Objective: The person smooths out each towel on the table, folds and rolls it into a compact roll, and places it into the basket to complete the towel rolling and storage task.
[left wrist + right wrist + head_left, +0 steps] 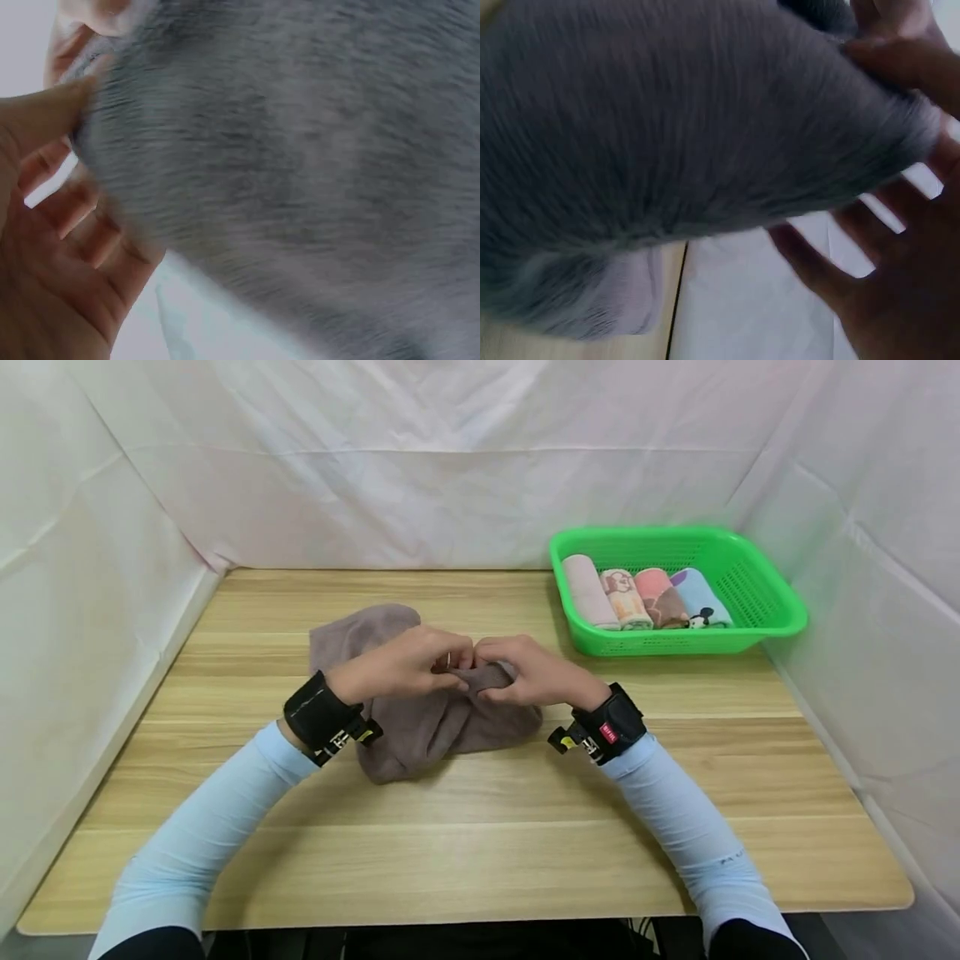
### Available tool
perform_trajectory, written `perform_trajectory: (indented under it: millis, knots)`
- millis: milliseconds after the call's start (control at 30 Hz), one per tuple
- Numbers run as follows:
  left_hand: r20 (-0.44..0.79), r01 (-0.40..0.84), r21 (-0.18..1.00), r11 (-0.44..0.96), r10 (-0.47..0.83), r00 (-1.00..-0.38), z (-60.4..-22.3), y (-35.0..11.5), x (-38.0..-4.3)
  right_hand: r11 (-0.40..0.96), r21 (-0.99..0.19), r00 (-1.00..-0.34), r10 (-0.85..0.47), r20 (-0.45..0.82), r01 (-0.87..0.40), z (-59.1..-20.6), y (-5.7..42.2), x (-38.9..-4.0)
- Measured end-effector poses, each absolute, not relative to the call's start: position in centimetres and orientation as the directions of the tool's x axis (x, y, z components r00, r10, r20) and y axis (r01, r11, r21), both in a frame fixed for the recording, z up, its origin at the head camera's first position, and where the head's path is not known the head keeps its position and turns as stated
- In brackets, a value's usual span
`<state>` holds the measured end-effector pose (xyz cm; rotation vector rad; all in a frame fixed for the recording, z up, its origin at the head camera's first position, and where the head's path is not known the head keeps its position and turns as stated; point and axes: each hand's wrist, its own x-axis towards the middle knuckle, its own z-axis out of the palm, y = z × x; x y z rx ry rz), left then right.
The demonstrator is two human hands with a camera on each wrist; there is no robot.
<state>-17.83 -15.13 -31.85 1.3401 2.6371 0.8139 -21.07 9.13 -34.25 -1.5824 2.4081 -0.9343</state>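
A brown-grey towel [427, 727] lies crumpled on the wooden table, its upper part lifted between both hands. My left hand [408, 662] pinches the towel's edge between thumb and fingers. Close beside it, my right hand [528, 672] pinches the same edge, the fingertips of both hands nearly meeting. In the left wrist view the raised towel [262, 150] hangs from the thumb and fills most of the picture. The right wrist view has the plush towel [667, 127] stretching away from the right thumb and fingers. One loose corner of it spreads out behind the left hand.
At the back right of the table [525, 852] stands a green plastic basket [675, 643]. Several rolled towels lie side by side in it, among them a pale pink one [590, 593] and a blue one [702, 597]. White cloth walls [450, 510] enclose the table's back and sides.
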Motion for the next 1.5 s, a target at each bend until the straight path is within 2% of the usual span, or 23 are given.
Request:
perform_trajectory:
  millis: [133,233,333,467,567,700,833,900,1000,1033,1100,1133,1200,1233,1300,1367,1433,1500]
  knots:
    - [0.012,0.684,0.497,0.534,0.784,-0.621,-32.5,-15.9,-17.9,0.316,-0.473,-0.469,-0.848,0.249,-0.822,-33.7,9.7,-21.2]
    - [-0.092,0.666,0.445,0.598,0.771,-0.631,-32.9,-16.9,-17.9,0.342,-0.417,-0.48,-0.828,0.291,-0.842,-32.8,10.6,-21.1]
    - [-0.177,0.65,0.384,0.655,0.744,-0.645,-33.2,-18.0,-17.9,0.311,-0.385,-0.458,-0.8,0.386,-0.869,-31.7,11.9,-20.9]
    - [-0.234,0.608,0.348,0.713,0.694,-0.681,-32.7,-19.7,-18.1,0.286,-0.338,-0.431,-0.742,0.513,-0.896,-30.1,13.8,-20.3]
    - [-0.219,0.566,0.327,0.757,0.644,-0.733,-32.2,-20.7,-18.2,0.351,-0.294,-0.457,-0.718,0.525,-0.889,-29.0,15.1,-19.5]
    - [-0.129,0.529,0.236,0.815,0.566,-0.814,-31.8,-21.9,-18.5,0.519,-0.229,-0.566,-0.716,0.41,-0.823,-28.3,16.8,-18.3]
    - [0.103,0.52,0.155,0.84,0.51,-0.854,-31.4,-23.0,-18.7,0.646,-0.145,-0.654,-0.691,0.307,-0.75,-28.6,18.7,-17.5]
    - [0.275,0.523,0.115,0.844,0.479,-0.834,-30.9,-23.6,-18.7,0.676,-0.091,-0.656,-0.659,0.368,-0.731,-28.9,19.8,-17.5]
    - [0.51,0.531,0.029,0.847,0.444,-0.736,-29.6,-24.1,-18.1,0.718,-0.021,-0.607,-0.572,0.552,-0.695,-28.8,21.3,-17.5]
    - [0.548,0.541,0.024,0.841,0.441,-0.711,-29.1,-24.2,-17.6,0.726,-0.008,-0.583,-0.545,0.603,-0.688,-28.6,21.8,-17.3]
    - [0.545,0.573,0.046,0.819,0.46,-0.701,-28.3,-24.4,-16.3,0.727,0.006,-0.56,-0.534,0.633,-0.686,-28.0,23.0,-16.6]
    - [0.502,0.595,0.065,0.801,0.489,-0.713,-28.0,-24.4,-15.5,0.722,0.009,-0.569,-0.552,0.61,-0.691,-27.8,23.6,-16.1]
    - [0.33,0.63,0.178,0.756,0.557,-0.762,-27.6,-24.5,-13.7,0.704,-0.003,-0.616,-0.619,0.488,-0.71,-27.5,24.9,-15.0]
    - [0.232,0.634,0.228,0.739,0.591,-0.772,-27.7,-24.5,-12.9,0.694,-0.031,-0.649,-0.656,0.384,-0.72,-27.5,25.5,-14.3]
    - [0.075,0.644,0.284,0.71,0.653,-0.753,-28.1,-24.3,-11.3,0.69,-0.122,-0.701,-0.702,0.127,-0.714,-27.9,26.5,-13.3]
    - [-0.047,0.647,0.345,0.68,0.7,-0.712,-28.7,-23.9,-9.8,0.699,-0.259,-0.691,-0.71,-0.135,-0.667,-28.7,27.2,-12.6]
    - [-0.116,0.66,0.396,0.639,0.747,-0.654,-29.5,-23.5,-8.7,0.722,-0.405,-0.638,-0.689,-0.344,-0.561,-29.6,27.5,-12.2]
    - [-0.154,0.658,0.441,0.61,0.774,-0.614,-30.3,-23.1,-8.2,0.721,-0.488,-0.602,-0.686,-0.408,-0.492,-30.5,27.5,-12.2]
